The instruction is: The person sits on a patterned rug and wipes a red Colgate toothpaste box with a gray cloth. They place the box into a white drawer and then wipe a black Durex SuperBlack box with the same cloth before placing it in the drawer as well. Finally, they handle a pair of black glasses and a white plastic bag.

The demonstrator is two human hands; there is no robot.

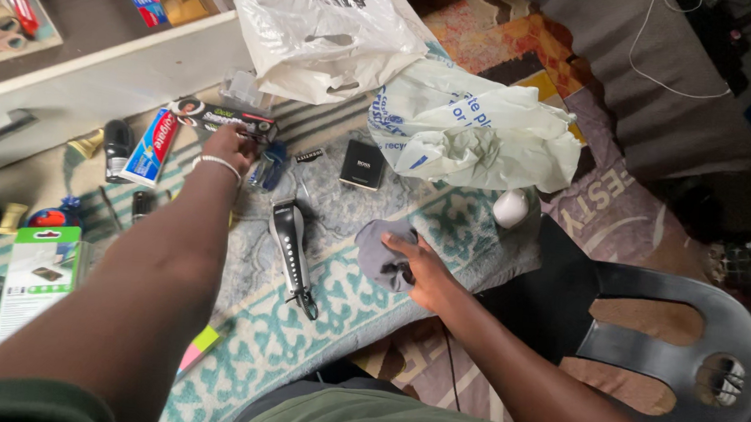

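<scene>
Hands number two: the left hand (232, 145) rests spread on one dark box (223, 118), the right hand (421, 271) grips one grey cloth (379, 251) on the blanket (297, 320). Two plastic bags (469, 129) lie behind one hair clipper (292, 251). The box's far end is hidden under fingers.

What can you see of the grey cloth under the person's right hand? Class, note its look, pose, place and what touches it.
The grey cloth is soft, plain fabric, bunched into a rounded, creased lump rather than spread flat. It sits on the patterned teal and white cover, near its right edge, just right of the black hair clipper and apart from it. The right hand rests on its lower right side, fingers pressing into the folds. No seams or labels can be made out.
</scene>
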